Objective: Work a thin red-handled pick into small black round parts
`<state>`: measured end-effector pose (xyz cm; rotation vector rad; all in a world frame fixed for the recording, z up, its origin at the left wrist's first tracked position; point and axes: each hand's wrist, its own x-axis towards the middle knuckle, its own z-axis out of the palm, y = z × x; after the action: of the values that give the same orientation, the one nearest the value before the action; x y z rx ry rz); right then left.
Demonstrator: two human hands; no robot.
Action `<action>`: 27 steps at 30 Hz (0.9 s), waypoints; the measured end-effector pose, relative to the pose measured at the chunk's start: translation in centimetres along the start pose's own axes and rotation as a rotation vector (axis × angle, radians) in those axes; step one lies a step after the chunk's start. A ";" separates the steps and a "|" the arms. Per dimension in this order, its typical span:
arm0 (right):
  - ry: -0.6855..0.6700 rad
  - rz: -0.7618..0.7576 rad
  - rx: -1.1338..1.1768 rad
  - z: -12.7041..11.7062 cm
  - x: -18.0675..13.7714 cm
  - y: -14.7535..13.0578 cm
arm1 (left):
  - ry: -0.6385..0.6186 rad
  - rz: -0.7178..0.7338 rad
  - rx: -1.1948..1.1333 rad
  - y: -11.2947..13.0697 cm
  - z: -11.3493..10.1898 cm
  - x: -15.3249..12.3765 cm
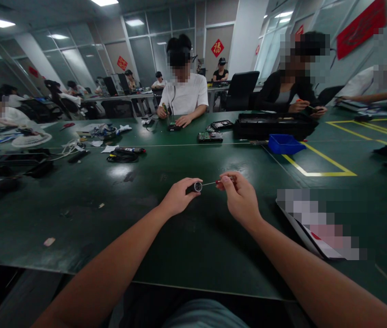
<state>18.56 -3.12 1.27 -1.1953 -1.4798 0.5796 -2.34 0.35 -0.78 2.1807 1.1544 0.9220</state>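
My left hand [178, 196] is closed around a small black cylinder [196, 187] with a round silver end facing right. My right hand [239, 197] pinches a thin screwdriver [215, 182] with a red handle; its metal shaft points left and its tip meets the cylinder's silver end. Both hands hover just above the dark green table [193, 237], close together in the middle of the view.
A blurred paper or booklet [319, 228] lies at my right. Further back are a blue bin [284, 144], a black case [270, 125], circuit boards [210, 135], cables [122, 156] and tools. Several people sit across and along the table.
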 end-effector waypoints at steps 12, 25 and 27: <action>-0.010 -0.062 -0.183 -0.4 0.1 -0.8 | -0.028 -0.030 0.032 0.5 -0.2 0.0; -0.002 -0.001 0.068 0.0 -0.2 -0.2 | -0.024 -0.019 0.101 0.2 -0.4 0.1; 0.031 0.059 0.203 0.3 0.0 0.2 | -0.012 -0.029 0.104 0.4 -0.5 0.1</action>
<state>18.37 -2.97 1.03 -1.0875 -1.3287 0.7301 -2.45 0.23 -0.16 2.2423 1.2509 0.8528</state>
